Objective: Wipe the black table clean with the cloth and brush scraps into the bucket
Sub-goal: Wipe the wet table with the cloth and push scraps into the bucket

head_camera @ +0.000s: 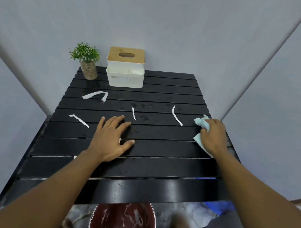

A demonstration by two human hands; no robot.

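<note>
slatted black table [161,150], crumpled cloth [200,122], paper strips [176,116]

We see open slats on the black table [166,82] toward two o'clock; the plant [86,60] and tissue box [125,67] block eleven and twelve.

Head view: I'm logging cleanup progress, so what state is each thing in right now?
Table: wet spots, scraps lying on it.
Paper scraps: several strips scattered on the slats.
Cloth: crumpled, pressed on the table's right edge.
Right hand: gripping the cloth.
Left hand: flat, palm down, empty.
Bucket: on the floor, some scraps inside.
Tissue box: upright, lid on.
Plant: upright.
</note>
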